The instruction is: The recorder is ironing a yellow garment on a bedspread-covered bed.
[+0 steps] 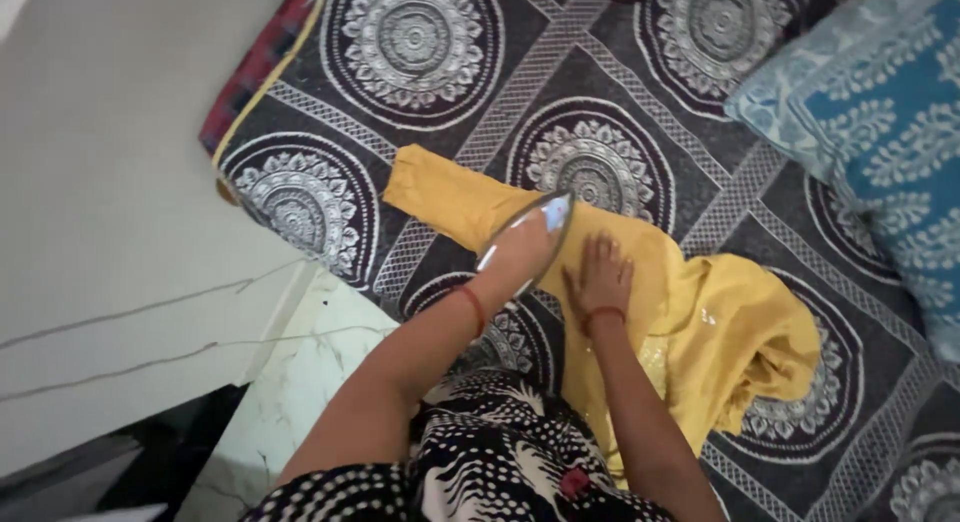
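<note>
Yellow garment (700,322) under flat right hand (600,277), left hand (520,252) gripping iron (535,227)

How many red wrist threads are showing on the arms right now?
2: one red thread on the left wrist behind the iron, one red thread on the right wrist above the yellow garment.

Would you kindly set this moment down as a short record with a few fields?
Surface: bed cover, dark with pale round medallions
Garment: yellow cloth, one part laid flat, the rest bunched at the right
Left hand: grips an iron resting on the cloth
Right hand: pressed flat on the cloth beside the iron
Nearby: blue patterned pillow at the right
</note>
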